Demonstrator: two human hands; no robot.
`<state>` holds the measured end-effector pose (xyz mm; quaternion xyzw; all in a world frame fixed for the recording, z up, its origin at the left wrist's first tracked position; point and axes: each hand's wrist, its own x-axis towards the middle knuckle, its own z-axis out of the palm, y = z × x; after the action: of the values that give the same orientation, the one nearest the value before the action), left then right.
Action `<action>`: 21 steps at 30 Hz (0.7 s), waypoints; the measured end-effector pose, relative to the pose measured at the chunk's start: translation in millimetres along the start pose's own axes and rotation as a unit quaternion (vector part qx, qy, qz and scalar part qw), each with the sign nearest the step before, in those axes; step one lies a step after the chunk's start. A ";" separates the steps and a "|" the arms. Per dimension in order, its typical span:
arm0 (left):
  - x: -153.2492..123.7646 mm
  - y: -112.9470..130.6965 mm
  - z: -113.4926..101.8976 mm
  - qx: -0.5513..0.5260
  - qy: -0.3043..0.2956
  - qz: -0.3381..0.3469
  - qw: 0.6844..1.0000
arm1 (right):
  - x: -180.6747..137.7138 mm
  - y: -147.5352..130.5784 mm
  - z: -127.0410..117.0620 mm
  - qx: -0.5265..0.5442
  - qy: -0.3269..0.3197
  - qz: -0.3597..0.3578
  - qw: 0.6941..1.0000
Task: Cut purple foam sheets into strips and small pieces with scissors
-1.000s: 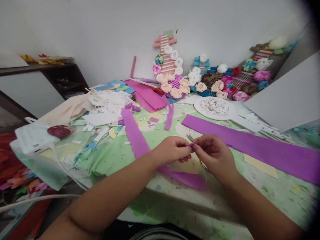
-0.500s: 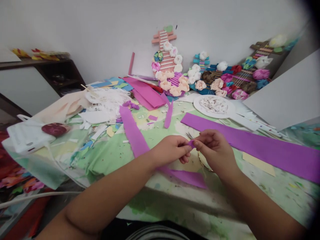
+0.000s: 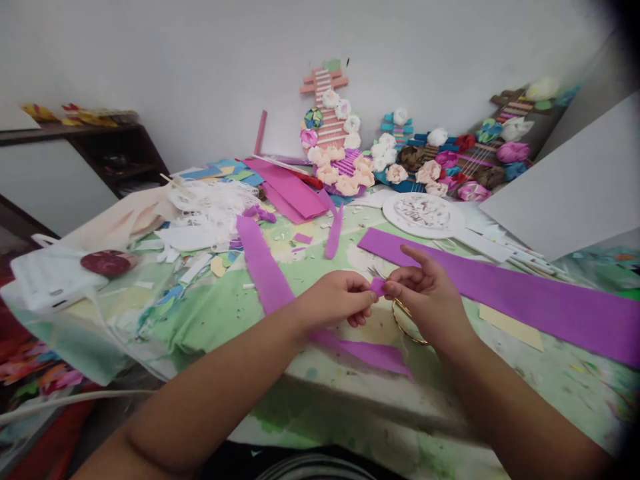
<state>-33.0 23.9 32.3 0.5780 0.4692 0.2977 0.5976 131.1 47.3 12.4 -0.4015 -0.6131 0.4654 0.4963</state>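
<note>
At far left, a cabinet's open shelf holds dark items too dim to name. White string lies heaped on the table. The left hand pinches, fingertips closed, a small purple paper just above scissors. The right hand grips its other edge, forefinger raised. Beyond, a white paddle bears brown marks, unreadable.
</note>
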 end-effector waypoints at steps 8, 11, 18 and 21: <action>3.3 -0.1 0.8 -0.229 -0.100 -0.097 0.963 | -0.5 -0.8 1.3 0.146 -0.061 -0.025 0.987; 3.7 -3.8 5.0 -0.260 -0.167 -0.117 0.944 | -5.2 -1.3 4.0 0.159 -0.120 -0.047 0.979; 3.2 -10.6 9.2 -0.300 -0.210 -0.065 0.928 | -11.4 -5.7 2.8 0.099 -0.120 -0.117 0.981; 2.8 -9.4 9.4 -0.309 -0.185 -0.059 0.931 | -10.0 -3.7 1.1 0.037 -0.063 -0.153 0.985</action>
<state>-25.2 21.1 21.5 0.3812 0.2684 0.2796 0.8393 131.8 36.7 13.5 -0.2539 -0.6801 0.4303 0.5364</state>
